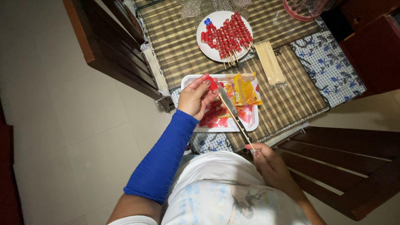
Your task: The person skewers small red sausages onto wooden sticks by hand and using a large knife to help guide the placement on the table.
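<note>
Your left hand point(196, 98) pinches a red sausage piece point(212, 83) over the white tray point(254, 121); your right hand point(268, 160) is closed on the black handle of a knife point(233, 112), blade tip at the piece. Done: the round plate point(204, 46) carries a full row of loaded skewers point(229, 37). Left, by my read: red pieces still in the tray beside an orange wrapper point(246, 89), and a bundle of bare sticks point(270, 62) on the tabletop point(291, 104). Roughly midway.

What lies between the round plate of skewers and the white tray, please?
Head view: only bare striped mat between plate and tray.
</note>
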